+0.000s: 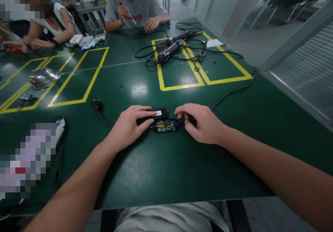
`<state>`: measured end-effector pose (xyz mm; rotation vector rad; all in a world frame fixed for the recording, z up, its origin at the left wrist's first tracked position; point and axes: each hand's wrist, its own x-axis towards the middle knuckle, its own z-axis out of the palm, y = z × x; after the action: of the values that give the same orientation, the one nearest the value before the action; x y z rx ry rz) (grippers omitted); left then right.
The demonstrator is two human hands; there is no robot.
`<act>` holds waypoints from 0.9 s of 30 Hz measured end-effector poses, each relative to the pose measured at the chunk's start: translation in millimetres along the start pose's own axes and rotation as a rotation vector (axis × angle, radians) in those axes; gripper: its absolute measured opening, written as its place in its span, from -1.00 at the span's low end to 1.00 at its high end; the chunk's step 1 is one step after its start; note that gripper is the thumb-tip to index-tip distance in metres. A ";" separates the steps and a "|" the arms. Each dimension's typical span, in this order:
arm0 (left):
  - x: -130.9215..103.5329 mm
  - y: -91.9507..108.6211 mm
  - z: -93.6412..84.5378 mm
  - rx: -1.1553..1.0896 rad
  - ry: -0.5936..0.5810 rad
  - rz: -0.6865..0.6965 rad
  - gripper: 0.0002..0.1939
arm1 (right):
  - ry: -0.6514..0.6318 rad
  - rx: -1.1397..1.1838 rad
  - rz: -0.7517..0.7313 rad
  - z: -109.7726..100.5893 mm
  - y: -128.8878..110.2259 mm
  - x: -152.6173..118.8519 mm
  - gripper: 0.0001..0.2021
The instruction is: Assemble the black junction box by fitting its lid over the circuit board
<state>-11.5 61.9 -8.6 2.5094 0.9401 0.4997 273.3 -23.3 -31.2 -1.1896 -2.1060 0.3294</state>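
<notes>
A small open black housing (pixel 155 131) lies on the green table, a circuit board (pixel 165 125) with copper coils showing inside it. Just behind it is a black cover (pixel 163 111) with a white label. My left hand (pixel 130 125) holds the left end of this cover between thumb and fingers, the thumb close to the board. My right hand (pixel 204 123) is curled round the cord at the housing's right end, thumb and fingers close on it, index finger raised apart. To the left, a plug (pixel 96 104) on a black cord leads under my left hand.
Black corded power tools (pixel 170 51) lie across yellow tape rectangles at the back. A cord (pixel 234 89) runs along the right. At left are a shiny metal piece (pixel 44 77) and a blurred pouch-like item (pixel 31 155). People sit across the table, one person (pixel 137 9) holding a thin tool.
</notes>
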 end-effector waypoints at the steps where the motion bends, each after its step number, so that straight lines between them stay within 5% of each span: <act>1: 0.2 -1.1 0.3 0.002 0.013 -0.017 -0.70 | -0.011 0.009 0.008 -0.8 0.2 -0.1 -0.67; 6: -4.1 0.7 -3.0 0.028 0.109 -0.032 -0.71 | -0.048 -0.005 -0.013 -5.1 0.2 -2.4 -0.69; 10: -10.6 13.4 -6.6 -0.043 0.173 0.128 -0.61 | -0.054 0.012 0.014 -7.9 -0.1 -5.0 -0.55; 16: -10.9 23.7 -3.1 0.063 0.036 0.337 -0.71 | -0.083 0.011 0.044 -9.0 -2.2 -3.6 -0.54; 27: -10.9 22.0 -1.8 0.004 -0.004 0.252 -0.70 | -0.098 -0.023 0.026 -8.6 -3.0 -2.4 -0.75</act>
<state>-8.2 39.8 1.8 2.6461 0.6255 0.5684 278.0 -27.9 -24.4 -1.2375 -2.1852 0.3840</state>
